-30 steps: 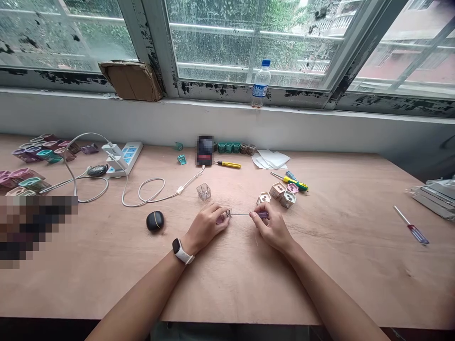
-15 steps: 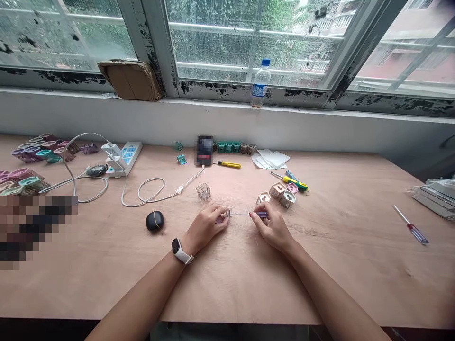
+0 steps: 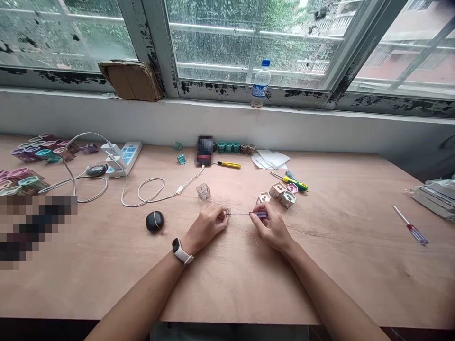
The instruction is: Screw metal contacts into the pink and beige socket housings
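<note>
My left hand (image 3: 208,226), with a white watch on its wrist, is closed round a small clear plastic part (image 3: 228,212) resting on the wooden table (image 3: 227,284). My right hand (image 3: 270,228) pinches the purple handle of a thin screwdriver (image 3: 249,214). The screwdriver lies level, and its tip meets the clear part. Just beyond my right hand sit three small beige and pink pencil sharpeners (image 3: 280,194). A clear plastic cup-like casing (image 3: 204,191) stands beyond my left hand.
A black rounded case (image 3: 155,220) lies to the left. Farther back are a white power strip (image 3: 124,156) with cables, a phone (image 3: 204,150), a yellow screwdriver (image 3: 229,164), a green-yellow screwdriver (image 3: 293,181) and white papers (image 3: 272,159). Coloured sharpeners (image 3: 42,149) crowd the far left. A red screwdriver (image 3: 412,228) lies right.
</note>
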`<state>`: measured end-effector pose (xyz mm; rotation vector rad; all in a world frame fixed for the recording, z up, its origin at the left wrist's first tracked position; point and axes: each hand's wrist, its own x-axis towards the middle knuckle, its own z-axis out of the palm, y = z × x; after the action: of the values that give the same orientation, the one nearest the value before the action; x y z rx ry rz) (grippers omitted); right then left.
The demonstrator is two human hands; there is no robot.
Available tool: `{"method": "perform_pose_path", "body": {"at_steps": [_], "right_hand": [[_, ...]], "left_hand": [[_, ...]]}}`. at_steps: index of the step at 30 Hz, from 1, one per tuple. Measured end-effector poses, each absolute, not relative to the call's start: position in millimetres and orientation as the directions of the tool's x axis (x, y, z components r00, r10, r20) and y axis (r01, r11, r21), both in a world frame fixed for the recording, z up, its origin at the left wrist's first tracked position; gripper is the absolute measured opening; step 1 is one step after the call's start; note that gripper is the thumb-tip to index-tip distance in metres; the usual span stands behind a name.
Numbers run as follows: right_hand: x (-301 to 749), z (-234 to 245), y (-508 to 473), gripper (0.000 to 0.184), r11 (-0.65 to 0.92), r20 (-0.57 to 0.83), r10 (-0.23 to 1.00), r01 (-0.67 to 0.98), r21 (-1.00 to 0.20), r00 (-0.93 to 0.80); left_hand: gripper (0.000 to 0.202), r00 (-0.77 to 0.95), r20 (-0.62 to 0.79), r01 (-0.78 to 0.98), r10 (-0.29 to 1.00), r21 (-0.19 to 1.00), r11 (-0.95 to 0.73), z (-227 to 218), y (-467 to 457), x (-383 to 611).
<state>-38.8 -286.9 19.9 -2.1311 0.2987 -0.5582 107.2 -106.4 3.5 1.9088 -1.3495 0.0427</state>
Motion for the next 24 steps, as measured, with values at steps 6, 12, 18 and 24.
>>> {"method": "perform_pose_path", "body": {"at_steps": [6, 12, 18, 24], "right_hand": [[-38.1, 18.7, -287.5, 0.031, -0.649, 0.303, -0.433, -0.060, -0.758, 0.849], [-38.8, 19.3, -289.1, 0.023, -0.607, 0.250, -0.412, -0.059, -0.792, 0.876], [-37.8, 16.7, -287.9, 0.029, -0.622, 0.273, -0.436, -0.067, -0.780, 0.858], [-38.0, 19.9, -288.8, 0.028, -0.611, 0.224, -0.420, -0.092, -0.786, 0.879]], "left_hand": [[0.018, 0.442, 0.438, -0.808, -0.783, 0.573, -0.135, 1.4, -106.3, 108.3], [0.018, 0.438, 0.456, -0.814, -0.775, 0.567, -0.127, 0.9, -106.1, 108.4], [0.018, 0.440, 0.456, -0.812, -0.774, 0.570, -0.125, 0.2, -106.6, 109.1], [0.018, 0.444, 0.460, -0.808, -0.769, 0.577, -0.122, -0.8, -106.5, 109.4]]}}
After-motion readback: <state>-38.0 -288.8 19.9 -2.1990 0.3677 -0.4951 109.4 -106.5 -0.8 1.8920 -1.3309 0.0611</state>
